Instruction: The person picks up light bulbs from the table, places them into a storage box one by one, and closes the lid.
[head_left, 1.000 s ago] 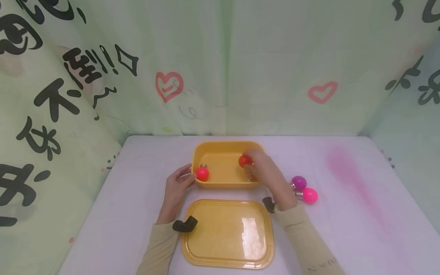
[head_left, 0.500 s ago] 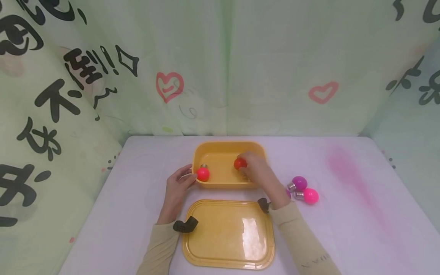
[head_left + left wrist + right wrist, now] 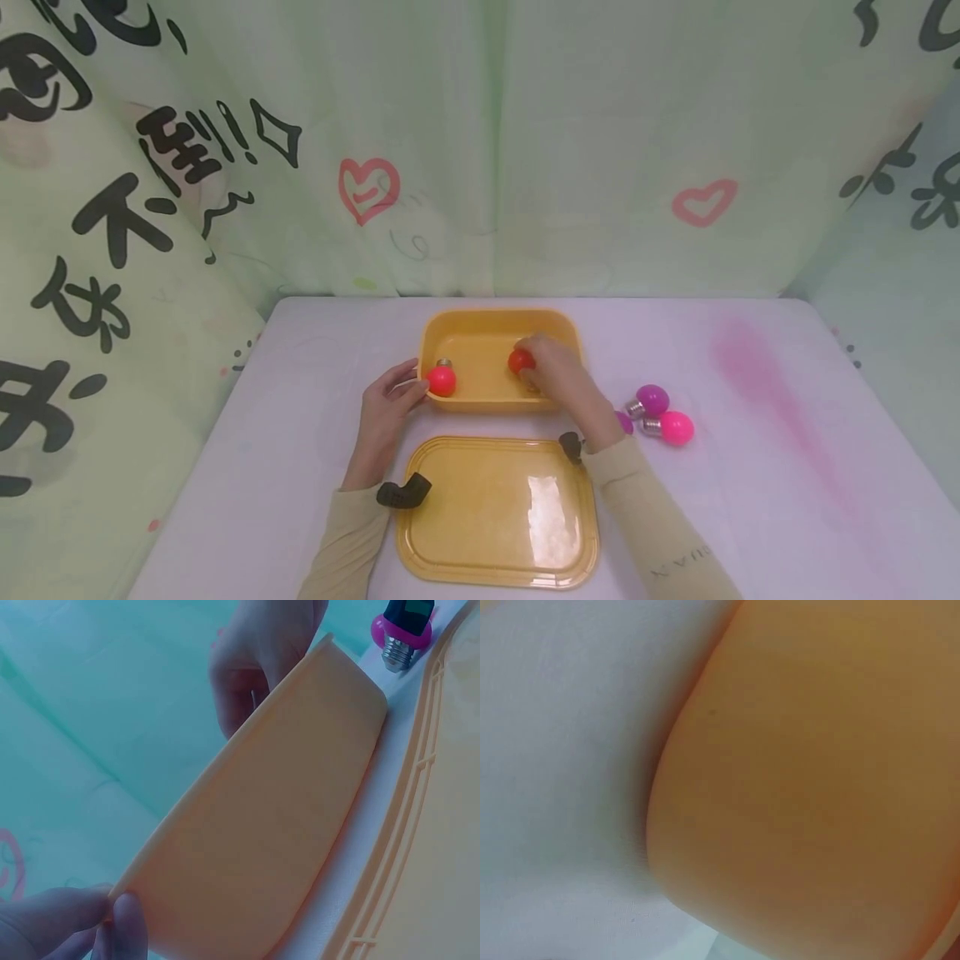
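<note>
A deep yellow box [image 3: 480, 362] stands toward the back of the table. My left hand [image 3: 386, 412] pinches its left front corner; thumb and fingers straddle the rim in the left wrist view. Inside, at the left front, lies a bright pink light bulb [image 3: 442, 381] with its screw base pointing to the back. My right hand [image 3: 558, 371] reaches over the right side of the box and holds a red light bulb [image 3: 521, 360] low inside it. Fingers partly cover the red bulb's base. The right wrist view is filled by the box's outer wall [image 3: 802, 780].
In front of the box lies a flat yellow lid [image 3: 480, 508]. Right of the right wrist are a purple bulb [image 3: 653, 400], a pink bulb [image 3: 678, 427] and another purple bulb [image 3: 624, 422] partly hidden by the arm. A printed curtain [image 3: 585, 150] hangs behind the table.
My right hand has moved left and slightly down inside the box with the red bulb, uncovering part of the second purple bulb on the table. The left hand has stayed at the corner.
</note>
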A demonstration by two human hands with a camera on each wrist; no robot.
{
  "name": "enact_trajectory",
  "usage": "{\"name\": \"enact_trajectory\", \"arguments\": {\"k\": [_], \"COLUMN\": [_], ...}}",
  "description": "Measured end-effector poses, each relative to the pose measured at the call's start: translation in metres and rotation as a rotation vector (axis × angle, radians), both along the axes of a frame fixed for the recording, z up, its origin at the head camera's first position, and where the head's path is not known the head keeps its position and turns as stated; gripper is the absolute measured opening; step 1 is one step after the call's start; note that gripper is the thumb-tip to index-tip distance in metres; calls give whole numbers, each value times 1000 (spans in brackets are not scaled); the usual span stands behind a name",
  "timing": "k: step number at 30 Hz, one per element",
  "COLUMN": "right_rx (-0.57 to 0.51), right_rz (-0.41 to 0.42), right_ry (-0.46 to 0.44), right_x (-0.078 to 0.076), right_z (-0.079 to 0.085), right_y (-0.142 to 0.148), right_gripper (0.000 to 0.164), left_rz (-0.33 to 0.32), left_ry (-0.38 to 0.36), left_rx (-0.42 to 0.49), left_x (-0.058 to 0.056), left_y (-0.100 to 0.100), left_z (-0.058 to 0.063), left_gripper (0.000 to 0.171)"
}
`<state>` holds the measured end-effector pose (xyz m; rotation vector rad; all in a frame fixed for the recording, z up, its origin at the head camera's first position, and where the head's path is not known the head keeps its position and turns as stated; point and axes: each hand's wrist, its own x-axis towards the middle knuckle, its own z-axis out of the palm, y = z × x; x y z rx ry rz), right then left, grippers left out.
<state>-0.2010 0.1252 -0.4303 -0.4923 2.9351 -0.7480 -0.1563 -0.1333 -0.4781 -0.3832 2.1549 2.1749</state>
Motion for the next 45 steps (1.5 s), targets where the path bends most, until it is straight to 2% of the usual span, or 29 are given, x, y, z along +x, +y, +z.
{"name": "enact_trajectory", "arguments": {"k": [8, 23, 31, 39, 45], "right_rx": [47, 30, 80, 37, 34], "right_rz": [47, 49, 52, 38, 37], "right_ry": [60, 55, 75, 68, 113], "right_x": [-1, 1, 8, 18, 30], "right_z": [0, 3, 15, 26, 28], "right_y": [0, 1, 8, 17, 27], "right_gripper": [33, 37, 37, 41, 42], "left_rz": [0, 5, -5, -11, -11], "left_ry": [6, -15, -9, 11, 10], "left_rx": [6, -38, -10, -3, -3], "left_x": [-1, 0, 2, 4, 3], "left_y": [0, 2, 3, 1, 0], "left_z": [-1, 2, 2, 2, 0], "left_gripper": [45, 46, 45, 44, 45]}}
